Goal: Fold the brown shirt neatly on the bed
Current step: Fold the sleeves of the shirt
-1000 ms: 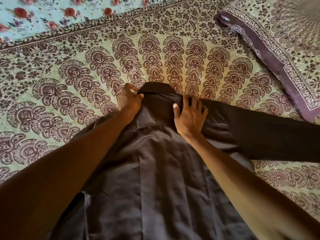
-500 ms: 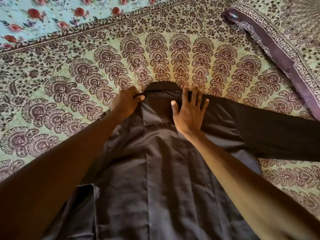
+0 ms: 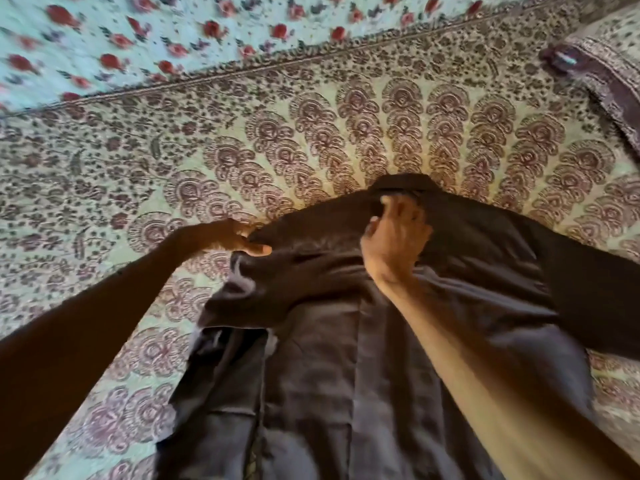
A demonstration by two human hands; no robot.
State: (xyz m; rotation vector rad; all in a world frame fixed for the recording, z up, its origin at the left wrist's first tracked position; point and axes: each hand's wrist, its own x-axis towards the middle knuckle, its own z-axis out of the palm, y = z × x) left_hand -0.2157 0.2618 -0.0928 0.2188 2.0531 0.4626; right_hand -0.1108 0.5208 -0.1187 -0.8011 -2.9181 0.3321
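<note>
Fingers of the left hand (image 3: 230, 237) pinched the folded shoulder edge of the brown shirt (image 3: 346, 358); the right hand (image 3: 396, 239) lay flat, fingers spread, holding nothing, pressed just below the collar (image 3: 403, 183). The smooth, creased shirt lay on the paisley bedspread (image 3: 207, 150), with open patterned cloth to the left and beyond.

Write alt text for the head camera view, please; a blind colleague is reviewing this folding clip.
A person's two bare hands work a brown shirt spread on a patterned bedspread: the left hand grips the shirt's left shoulder edge, and the right hand presses flat just below the collar. One sleeve stretches out to the right.
</note>
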